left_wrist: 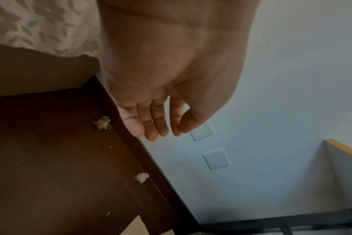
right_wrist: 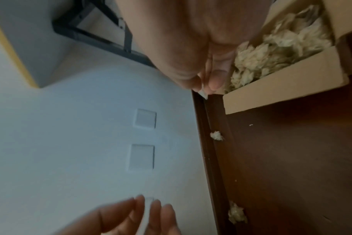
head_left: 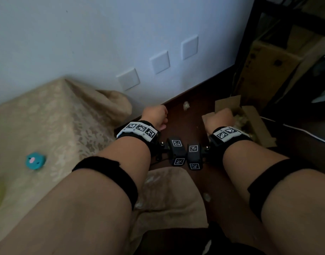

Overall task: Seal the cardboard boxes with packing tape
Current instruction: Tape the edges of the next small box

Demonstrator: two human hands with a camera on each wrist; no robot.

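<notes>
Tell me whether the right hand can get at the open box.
Probably yes: the right hand hovers at the near edge of the box, whose flaps stand open over the filling, with nothing between them.

An open cardboard box (head_left: pixel 257 122) holding stuffing (right_wrist: pixel 275 52) sits on the floor (head_left: pixel 187 115) near the wall (head_left: pixel 102 43), right of a cloth-covered seat (head_left: pixel 47 115)

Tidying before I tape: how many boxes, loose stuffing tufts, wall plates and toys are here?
Brown cardboard boxes: 2
Loose cream stuffing tufts: 2
White square wall plates: 3
Round teal toy: 1
Total: 8
</notes>
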